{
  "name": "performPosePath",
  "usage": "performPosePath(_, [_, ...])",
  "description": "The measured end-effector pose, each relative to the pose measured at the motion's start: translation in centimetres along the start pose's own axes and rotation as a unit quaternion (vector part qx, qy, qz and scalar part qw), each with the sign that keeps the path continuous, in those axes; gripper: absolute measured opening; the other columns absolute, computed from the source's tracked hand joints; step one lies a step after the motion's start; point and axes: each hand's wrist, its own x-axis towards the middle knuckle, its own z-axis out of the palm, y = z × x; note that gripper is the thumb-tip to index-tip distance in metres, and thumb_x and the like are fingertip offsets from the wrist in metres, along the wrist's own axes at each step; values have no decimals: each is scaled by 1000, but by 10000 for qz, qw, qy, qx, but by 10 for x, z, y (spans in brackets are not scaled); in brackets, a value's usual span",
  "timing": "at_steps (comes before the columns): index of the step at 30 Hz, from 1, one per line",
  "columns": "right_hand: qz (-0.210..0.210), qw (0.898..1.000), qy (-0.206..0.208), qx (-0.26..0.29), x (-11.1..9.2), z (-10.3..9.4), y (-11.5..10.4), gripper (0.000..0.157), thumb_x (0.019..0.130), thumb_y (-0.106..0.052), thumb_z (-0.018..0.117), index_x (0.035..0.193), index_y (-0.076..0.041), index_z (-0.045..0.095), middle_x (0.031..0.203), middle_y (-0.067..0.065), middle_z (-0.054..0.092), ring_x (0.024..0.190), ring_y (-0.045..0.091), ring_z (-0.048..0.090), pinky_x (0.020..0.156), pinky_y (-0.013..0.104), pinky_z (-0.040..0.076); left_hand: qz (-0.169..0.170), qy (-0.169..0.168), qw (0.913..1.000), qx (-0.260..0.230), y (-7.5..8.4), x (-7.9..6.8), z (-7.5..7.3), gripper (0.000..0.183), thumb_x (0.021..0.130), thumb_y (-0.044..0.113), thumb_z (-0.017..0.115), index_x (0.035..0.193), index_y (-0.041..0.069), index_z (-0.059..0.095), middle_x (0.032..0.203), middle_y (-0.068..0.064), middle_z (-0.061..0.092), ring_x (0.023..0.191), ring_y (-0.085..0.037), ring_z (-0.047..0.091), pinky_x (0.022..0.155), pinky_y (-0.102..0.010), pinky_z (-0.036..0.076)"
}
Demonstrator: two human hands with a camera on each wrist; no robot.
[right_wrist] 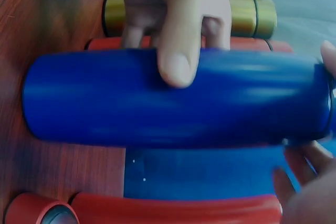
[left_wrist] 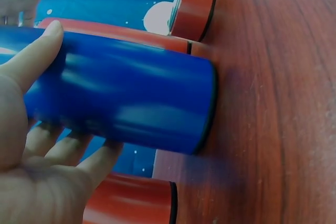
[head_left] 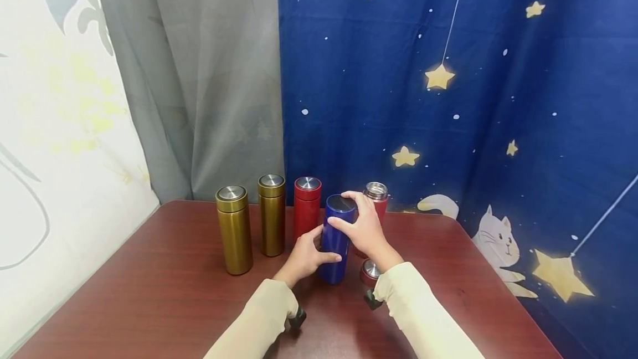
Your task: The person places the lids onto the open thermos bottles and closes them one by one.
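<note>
A blue thermos [head_left: 334, 242] stands nearly upright, its base close to the table. My left hand [head_left: 305, 259] grips its body, thumb on the near side and fingers round the back. Around its top end are the spread thumb and fingers of my right hand [head_left: 366, 229]; in the right wrist view they show at the edge, by a dark rim. Behind that hand is a red thermos [head_left: 377, 194] with its steel mouth uncovered. A red lid [head_left: 369, 273] lies on the table below the right wrist. Left of the blue thermos stands a capped red thermos [head_left: 306, 206].
Two capped gold thermoses, a nearer one [head_left: 236, 242] and a farther one [head_left: 272, 220], stand on the left of the brown table [head_left: 149, 292]. A grey curtain [head_left: 224, 98] and a blue star-patterned curtain [head_left: 349, 87] hang behind the table's far edge.
</note>
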Motion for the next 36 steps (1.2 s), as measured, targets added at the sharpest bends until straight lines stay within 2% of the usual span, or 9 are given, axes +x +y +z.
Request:
performPosePath(3, [30,9948,-640,790,0,-6,4,60,83,-24,77,137,-20,51,131,8,55,116,27,55,93,47,50,-23,-273,9993,-253,-1,1,-4,73,79,19,82,141,4,46,123,-12,64,110,-27,64,92,-43,51])
performPosePath(7, [-56,9778,-1320,1625,4,-12,9,61,87,-14,72,143,-18,48,138,10,53,119,31,56,95,48,49,-99,-629,9964,-566,-2,3,-9,71,81,13,80,142,4,45,124,-14,63,111,-29,63,93,-45,51])
performPosePath(13, [-44,9547,-1897,2292,10,-18,12,64,88,-6,67,146,-11,43,144,13,47,126,35,48,102,54,41,-408,-1022,9904,-839,-3,5,-14,74,82,13,79,145,7,42,128,-12,61,116,-29,60,95,-47,49])
performPosePath(17, [91,9421,-2168,2555,12,-21,14,64,87,-7,66,147,-13,43,143,12,47,125,33,49,102,53,41,-499,-1230,9862,-987,-3,8,-17,73,82,13,79,145,10,43,128,-9,61,117,-28,59,96,-47,48])
performPosePath(23, [113,9463,-2215,2351,14,-25,13,60,86,-16,70,142,-19,50,139,8,51,123,30,51,102,54,40,-474,-1362,9850,-951,-8,13,-19,74,81,15,80,145,9,44,128,-9,61,118,-27,58,96,-46,48])
performPosePath(29, [211,9534,-2101,2154,14,-24,12,57,87,-13,71,141,-18,52,138,8,53,121,29,54,99,49,45,-390,-1280,9863,-965,-5,11,-16,74,81,9,79,145,5,42,128,-13,61,116,-30,59,95,-46,49])
performPosePath(32, [208,9554,-2029,2135,13,-23,12,58,87,-8,71,141,-14,51,138,12,53,119,32,55,97,49,47,-360,-1200,9874,-963,3,8,-16,74,81,5,78,145,2,41,127,-17,61,115,-33,60,94,-48,49])
performPosePath(36, [113,9662,-1799,1844,12,-22,11,59,86,-8,72,142,-12,51,138,14,53,120,34,54,96,51,47,-251,-1052,9908,-814,24,1,-17,71,80,4,78,142,-2,43,123,-19,62,111,-34,62,92,-48,51])
